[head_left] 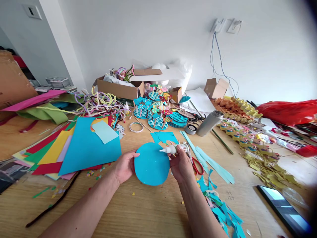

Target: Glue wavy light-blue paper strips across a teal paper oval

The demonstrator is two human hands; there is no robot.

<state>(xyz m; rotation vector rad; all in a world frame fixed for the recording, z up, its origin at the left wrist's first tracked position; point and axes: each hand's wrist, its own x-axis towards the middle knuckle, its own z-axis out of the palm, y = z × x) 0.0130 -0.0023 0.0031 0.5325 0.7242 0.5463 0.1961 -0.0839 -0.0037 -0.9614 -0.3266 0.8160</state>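
Between my hands is a round blue paper disc (151, 165) with several small pale dots on its face. My left hand (125, 167) pinches its left edge, thumb on top. In my right hand (182, 163) lies a white glue bottle (176, 148), its pointed nozzle aimed left over the disc's upper right. The fingers of that hand also come up to the disc's right edge. Just behind the disc lies a cut blue paper scrap (164, 137). Red-handled scissors (198, 166) rest right of my right hand, partly hidden by it.
Coloured paper sheets (91, 152) are stacked at left. Finished paper decorations (157, 121), a roll of tape (136, 127) and a grey metal bottle (210, 123) stand behind. Blue paper scraps (223, 211), pale strips (214, 164) and a phone (282, 208) lie at right.
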